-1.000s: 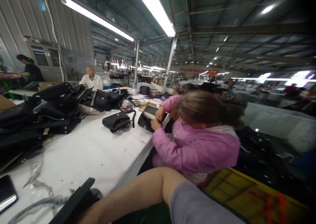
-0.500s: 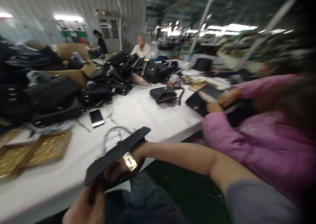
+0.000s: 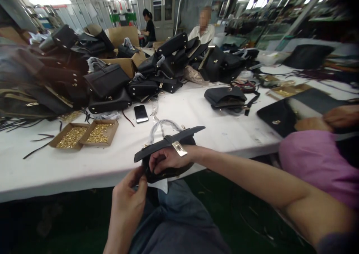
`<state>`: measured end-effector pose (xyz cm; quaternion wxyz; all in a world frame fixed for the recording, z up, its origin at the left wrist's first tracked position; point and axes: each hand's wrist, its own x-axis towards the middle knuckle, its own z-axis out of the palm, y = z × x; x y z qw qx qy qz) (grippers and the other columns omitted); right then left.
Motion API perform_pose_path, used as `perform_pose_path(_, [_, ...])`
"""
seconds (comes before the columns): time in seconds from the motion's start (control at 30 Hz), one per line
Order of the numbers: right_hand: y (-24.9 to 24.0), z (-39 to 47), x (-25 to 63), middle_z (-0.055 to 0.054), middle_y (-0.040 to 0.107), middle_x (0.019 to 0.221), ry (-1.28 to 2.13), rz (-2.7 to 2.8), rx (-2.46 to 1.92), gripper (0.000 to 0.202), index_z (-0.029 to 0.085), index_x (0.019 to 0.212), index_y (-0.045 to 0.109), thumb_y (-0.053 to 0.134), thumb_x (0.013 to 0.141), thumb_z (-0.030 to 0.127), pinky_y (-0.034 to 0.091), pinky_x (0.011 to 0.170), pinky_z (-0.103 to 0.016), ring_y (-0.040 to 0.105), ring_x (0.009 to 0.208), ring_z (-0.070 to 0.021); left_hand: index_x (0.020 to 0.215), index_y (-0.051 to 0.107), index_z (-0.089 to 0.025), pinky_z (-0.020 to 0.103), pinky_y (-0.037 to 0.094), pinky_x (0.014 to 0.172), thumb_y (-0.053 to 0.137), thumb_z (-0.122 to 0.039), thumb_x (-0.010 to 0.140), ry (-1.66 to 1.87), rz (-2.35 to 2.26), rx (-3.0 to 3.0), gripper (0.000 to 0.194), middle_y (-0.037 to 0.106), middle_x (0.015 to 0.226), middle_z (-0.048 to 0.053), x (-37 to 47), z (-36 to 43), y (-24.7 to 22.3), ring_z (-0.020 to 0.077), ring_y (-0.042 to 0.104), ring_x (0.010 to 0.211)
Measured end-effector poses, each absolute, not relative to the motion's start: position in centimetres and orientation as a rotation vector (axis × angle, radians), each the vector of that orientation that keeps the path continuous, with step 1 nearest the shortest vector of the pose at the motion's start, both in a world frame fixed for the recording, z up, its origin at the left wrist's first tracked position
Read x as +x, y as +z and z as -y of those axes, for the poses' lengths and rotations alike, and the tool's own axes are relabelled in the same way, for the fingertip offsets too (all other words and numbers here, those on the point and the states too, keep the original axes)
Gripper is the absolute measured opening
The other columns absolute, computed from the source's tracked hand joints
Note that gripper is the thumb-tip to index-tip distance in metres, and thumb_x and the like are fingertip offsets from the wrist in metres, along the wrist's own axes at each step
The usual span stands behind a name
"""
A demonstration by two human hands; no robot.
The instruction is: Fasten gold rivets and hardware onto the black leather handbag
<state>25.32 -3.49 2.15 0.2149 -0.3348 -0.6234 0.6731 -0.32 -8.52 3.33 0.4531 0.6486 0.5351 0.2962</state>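
A small black handbag [image 3: 165, 145] rests at the table's front edge, its flap raised, with a gold clasp [image 3: 179, 148] and a handle wrapped in clear plastic [image 3: 160, 124]. My left hand [image 3: 129, 189] pinches the bag's left end between thumb and fingers. Under the flap, my right hand [image 3: 167, 160] is in the mouth of the bag, fingers curled with the tips together. Whatever those fingertips hold, if anything, is too small to make out. The bag's inside is mostly hidden by this hand.
Two cardboard trays [image 3: 97, 143] of small gold metal parts and a phone [image 3: 141, 114] lie on the white table [image 3: 179, 108]. Black handbags [image 3: 108, 80] are heaped behind; another bag [image 3: 226, 98] lies to the right. A co-worker's pink sleeve [image 3: 307, 160] is close on my right.
The view has swung left and steadied, so the table's things appear farther right. My right hand's curled fingers now show more clearly in the bag; my left hand still grips its left end.
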Motion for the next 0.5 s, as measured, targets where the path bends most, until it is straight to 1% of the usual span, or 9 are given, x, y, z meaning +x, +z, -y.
perform_pose_path(0.13, [1.7, 4.1, 24.9, -0.001, 0.078, 0.106, 1.725, 1.705, -0.961, 0.018, 0.023, 0.107, 0.08, 0.085, 0.092, 0.032, 0.056, 0.091, -0.028, 0.072, 0.1, -0.0183, 0.122, 0.08, -0.022, 0.038, 0.062, 0.1, 0.071, -0.042, 0.096, 0.771, -1.343, 1.608, 0.034, 0.084, 0.119, 0.008, -0.2, 8.0, 3.6, 0.0281, 0.08, 0.109])
perform_pose_path(0.23, [1.6, 4.5, 24.6, 0.0, 0.078, 0.106, 1.629, 1.703, -0.989, 0.013, 0.023, 0.103, 0.08, 0.084, 0.093, 0.031, 0.055, 0.097, -0.03, 0.071, 0.103, -0.0192, 0.126, 0.075, -0.022, 0.037, 0.062, 0.095, 0.073, -0.04, 0.095, 0.792, -1.357, 1.602, 0.036, 0.084, 0.114, 0.008, 0.0, 7.9, 3.9, 0.027, 0.081, 0.104])
perform_pose_path(0.33, [2.1, 4.6, 24.6, 0.0, 0.078, 0.107, 1.637, 1.711, -0.982, 0.012, 0.023, 0.103, 0.08, 0.082, 0.094, 0.031, 0.054, 0.1, -0.032, 0.071, 0.105, -0.0201, 0.13, 0.07, -0.023, 0.035, 0.062, 0.089, 0.072, -0.034, 0.093, 0.791, -1.356, 1.632, 0.039, 0.084, 0.107, 0.006, 0.2, 8.0, 4.4, 0.0249, 0.081, 0.095])
perform_pose_path(0.4, [2.7, 4.4, 24.6, -0.001, 0.078, 0.109, 1.663, 1.75, -0.991, 0.014, 0.023, 0.107, 0.08, 0.08, 0.096, 0.031, 0.054, 0.101, -0.033, 0.071, 0.106, -0.0207, 0.13, 0.069, -0.023, 0.033, 0.059, 0.082, 0.071, -0.031, 0.092, 0.764, -1.401, 1.715, 0.039, 0.083, 0.102, 0.005, 0.5, 8.3, 4.8, 0.024, 0.08, 0.088])
perform_pose_path(0.43, [3.0, 4.4, 24.6, -0.002, 0.078, 0.111, 1.657, 1.774, -1.007, 0.015, 0.023, 0.109, 0.08, 0.079, 0.097, 0.031, 0.054, 0.102, -0.034, 0.071, 0.107, -0.0212, 0.125, 0.071, -0.023, 0.032, 0.056, 0.077, 0.07, -0.03, 0.092, 0.722, -1.442, 1.783, 0.035, 0.083, 0.097, 0.005, 0.6, 8.5, 5.0, 0.0243, 0.079, 0.084])
perform_pose_path(0.5, [3.5, 4.3, 24.6, -0.003, 0.079, 0.115, 1.609, 1.806, -1.042, 0.016, 0.023, 0.111, 0.08, 0.078, 0.097, 0.031, 0.054, 0.104, -0.035, 0.071, 0.109, -0.0221, 0.109, 0.074, -0.024, 0.031, 0.046, 0.067, 0.065, -0.031, 0.096, 0.574, -1.527, 1.947, 0.017, 0.08, 0.085, 0.005, 0.9, 9.0, 5.3, 0.0254, 0.076, 0.075])
